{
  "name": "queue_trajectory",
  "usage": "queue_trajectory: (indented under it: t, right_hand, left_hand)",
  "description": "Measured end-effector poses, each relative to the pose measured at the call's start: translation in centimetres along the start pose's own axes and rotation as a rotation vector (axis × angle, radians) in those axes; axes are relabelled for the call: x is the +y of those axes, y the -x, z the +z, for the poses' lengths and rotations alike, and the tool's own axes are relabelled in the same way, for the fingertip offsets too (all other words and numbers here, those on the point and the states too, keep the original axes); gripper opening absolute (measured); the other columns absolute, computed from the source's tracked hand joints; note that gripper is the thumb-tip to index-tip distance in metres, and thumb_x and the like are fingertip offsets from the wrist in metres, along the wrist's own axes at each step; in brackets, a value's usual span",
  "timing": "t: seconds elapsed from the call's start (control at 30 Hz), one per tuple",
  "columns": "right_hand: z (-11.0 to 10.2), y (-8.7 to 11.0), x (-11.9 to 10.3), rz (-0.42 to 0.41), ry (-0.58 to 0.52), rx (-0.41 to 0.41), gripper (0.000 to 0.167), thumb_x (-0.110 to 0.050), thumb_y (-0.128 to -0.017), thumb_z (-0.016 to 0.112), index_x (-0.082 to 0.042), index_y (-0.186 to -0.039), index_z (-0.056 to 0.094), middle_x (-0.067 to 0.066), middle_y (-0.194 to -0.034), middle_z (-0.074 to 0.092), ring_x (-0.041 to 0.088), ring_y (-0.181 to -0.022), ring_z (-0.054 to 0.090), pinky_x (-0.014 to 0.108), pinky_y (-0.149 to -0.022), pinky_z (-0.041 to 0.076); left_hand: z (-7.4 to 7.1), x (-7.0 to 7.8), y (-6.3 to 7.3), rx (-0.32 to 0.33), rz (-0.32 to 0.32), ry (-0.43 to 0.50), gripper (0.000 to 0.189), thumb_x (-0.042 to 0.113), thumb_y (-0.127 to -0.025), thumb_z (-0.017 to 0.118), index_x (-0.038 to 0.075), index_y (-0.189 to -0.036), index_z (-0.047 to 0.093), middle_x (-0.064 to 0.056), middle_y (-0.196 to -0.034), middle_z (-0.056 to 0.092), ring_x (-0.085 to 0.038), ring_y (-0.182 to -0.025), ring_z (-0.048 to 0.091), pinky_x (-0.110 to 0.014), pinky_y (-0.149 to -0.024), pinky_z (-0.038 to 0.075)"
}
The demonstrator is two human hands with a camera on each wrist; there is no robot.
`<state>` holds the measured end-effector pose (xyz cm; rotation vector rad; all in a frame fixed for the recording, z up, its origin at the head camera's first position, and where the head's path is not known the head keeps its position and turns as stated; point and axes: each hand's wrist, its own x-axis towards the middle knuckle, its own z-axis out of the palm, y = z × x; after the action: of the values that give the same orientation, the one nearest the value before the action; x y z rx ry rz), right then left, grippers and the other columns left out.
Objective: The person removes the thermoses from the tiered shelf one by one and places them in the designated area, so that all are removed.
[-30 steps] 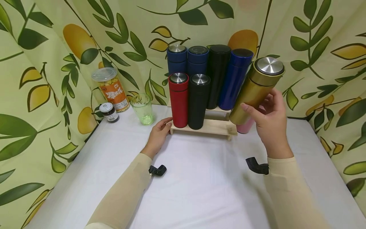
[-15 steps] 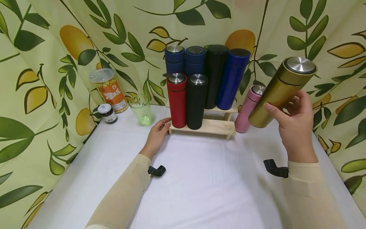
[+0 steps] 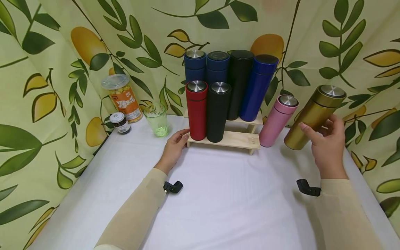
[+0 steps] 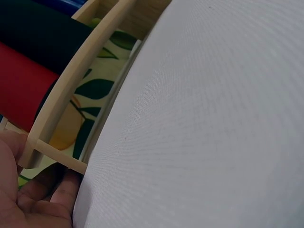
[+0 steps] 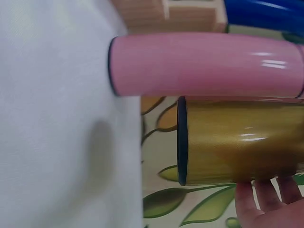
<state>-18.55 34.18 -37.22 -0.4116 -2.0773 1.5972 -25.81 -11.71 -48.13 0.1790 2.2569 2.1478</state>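
To the right of the two-tier wooden stand (image 3: 239,139), beyond the pink vacuum flask (image 3: 278,119) that stands upright just beside its right end, the gold vacuum flask (image 3: 312,114) is raised off the white-covered desk (image 3: 234,201), about parallel to the pink one. The right hand (image 3: 328,146) has it: that grip is spread to the flask's width, thumb on one side and fingers on the other. At the stand's left end, the left hand (image 3: 173,147) keeps a narrow grip on the end of the lower board, fingers reaching beneath. On the stand's lower tier are a red flask (image 3: 197,111) and a matte black flask (image 3: 218,113); its upper tier carries two navy flasks (image 3: 195,67), a taller black flask (image 3: 241,83) and a glossy blue flask (image 3: 259,86). Left of the stand are a green drinking glass (image 3: 157,119), a popcorn tub (image 3: 123,99) and a small dark jar (image 3: 120,123).
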Motion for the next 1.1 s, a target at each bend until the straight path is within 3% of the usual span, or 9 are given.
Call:
queue_trajectory:
  t: [0.33, 0.7, 1.1]
  right_hand:
    - [0.8, -1.1, 3.4, 0.065, 0.092, -0.032, 0.078, -0.026, -0.100, 0.083, -0.028, -0.164, 0.037, -0.006, -0.145, 0.045, 0.012, -0.127, 0.049, 0.028, -0.108, 0.045]
    - [1.9, -1.6, 5.0, 0.099, 0.111, -0.151, 0.087, -0.034, -0.104, 0.077, -0.029, -0.170, 0.020, 0.013, -0.169, 0.030, 0.026, -0.148, 0.039, 0.043, -0.122, 0.038]
    - [1.7, -1.2, 6.3, 0.048, 0.081, -0.210, 0.092, -0.035, -0.105, 0.077, -0.029, -0.168, 0.011, 0.013, -0.159, 0.031, 0.021, -0.146, 0.038, 0.041, -0.124, 0.033]
  left_hand:
    - [0.2, -0.1, -0.1, 0.012, -0.011, -0.012, 0.038, 0.020, -0.115, 0.060, 0.010, -0.152, 0.064, -0.011, -0.155, 0.059, -0.024, -0.136, 0.059, -0.044, -0.111, 0.052]
    - [0.2, 0.0, 0.0, 0.010, -0.015, -0.015, 0.038, 0.020, -0.115, 0.060, 0.012, -0.152, 0.064, -0.008, -0.156, 0.058, -0.023, -0.137, 0.058, -0.043, -0.110, 0.053]
    - [0.1, -0.2, -0.2, 0.007, -0.003, -0.026, 0.039, 0.023, -0.115, 0.060, 0.012, -0.152, 0.064, -0.008, -0.156, 0.058, -0.023, -0.135, 0.060, -0.043, -0.109, 0.054]
